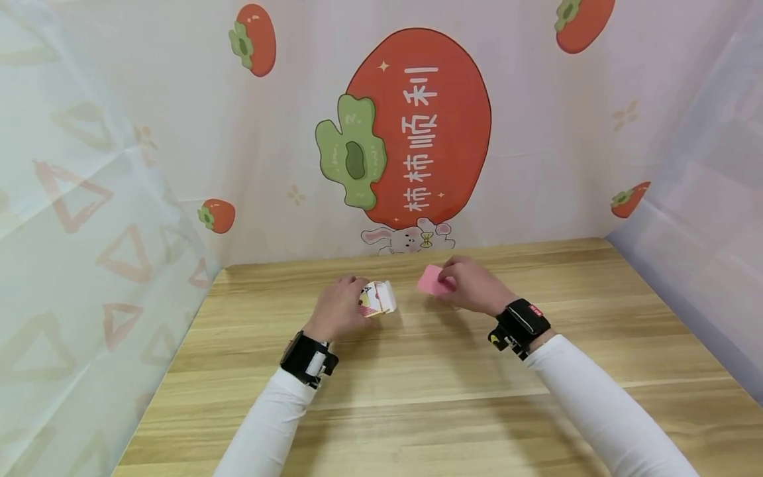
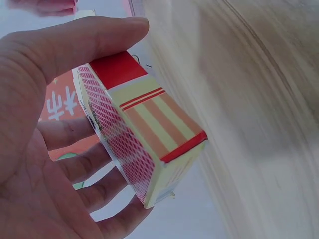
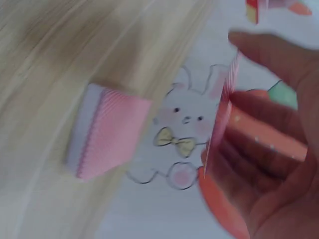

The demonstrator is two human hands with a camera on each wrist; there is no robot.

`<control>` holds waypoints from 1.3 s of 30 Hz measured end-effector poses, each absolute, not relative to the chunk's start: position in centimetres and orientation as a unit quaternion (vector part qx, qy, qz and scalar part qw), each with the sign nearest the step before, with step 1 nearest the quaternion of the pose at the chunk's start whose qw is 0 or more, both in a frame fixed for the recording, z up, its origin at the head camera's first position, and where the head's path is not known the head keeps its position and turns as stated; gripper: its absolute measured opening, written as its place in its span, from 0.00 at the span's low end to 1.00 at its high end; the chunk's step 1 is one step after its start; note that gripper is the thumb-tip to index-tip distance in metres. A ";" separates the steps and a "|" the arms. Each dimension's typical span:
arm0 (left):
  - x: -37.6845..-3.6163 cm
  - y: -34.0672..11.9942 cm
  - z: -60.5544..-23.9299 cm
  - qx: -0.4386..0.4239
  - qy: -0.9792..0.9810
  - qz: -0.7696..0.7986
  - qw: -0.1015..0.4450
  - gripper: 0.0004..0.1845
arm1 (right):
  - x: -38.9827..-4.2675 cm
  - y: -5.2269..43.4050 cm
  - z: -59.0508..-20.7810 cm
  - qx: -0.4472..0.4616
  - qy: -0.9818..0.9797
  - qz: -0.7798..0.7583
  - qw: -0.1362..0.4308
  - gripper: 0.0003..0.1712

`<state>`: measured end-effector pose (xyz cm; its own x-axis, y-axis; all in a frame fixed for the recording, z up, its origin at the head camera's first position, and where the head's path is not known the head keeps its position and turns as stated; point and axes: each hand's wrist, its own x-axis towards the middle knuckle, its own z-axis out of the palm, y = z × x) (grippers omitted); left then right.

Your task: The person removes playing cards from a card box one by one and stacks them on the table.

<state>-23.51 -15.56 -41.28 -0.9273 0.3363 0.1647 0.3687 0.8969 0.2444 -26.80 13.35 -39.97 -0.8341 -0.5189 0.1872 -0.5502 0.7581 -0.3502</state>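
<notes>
My left hand (image 1: 344, 305) holds a small playing-card box (image 1: 378, 299) just above the wooden table (image 1: 417, 371). In the left wrist view my left hand (image 2: 45, 149) has the thumb on top and the fingers under the box (image 2: 144, 134), which is cream with red stripes and a red lattice side. To the right, my right hand (image 1: 471, 285) is at a pink stack of cards (image 1: 430, 280). In the blurred right wrist view the stack (image 3: 107, 132) lies on the table, and my right hand (image 3: 279, 149) pinches a single pink card (image 3: 222, 119) seen edge-on.
A printed backdrop with a big red persimmon (image 1: 417, 126) and a small rabbit (image 1: 408, 240) closes the table's far edge. Curtains hang at the left (image 1: 77, 252) and right (image 1: 715, 218). Bare wood stretches toward me between my white sleeves.
</notes>
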 end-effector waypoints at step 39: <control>-23.1 -15.3 -41.9 -0.170 -0.975 -0.140 0.039 0.39 | -29.4 13.8 -44.6 0.101 -0.975 0.197 0.034 0.23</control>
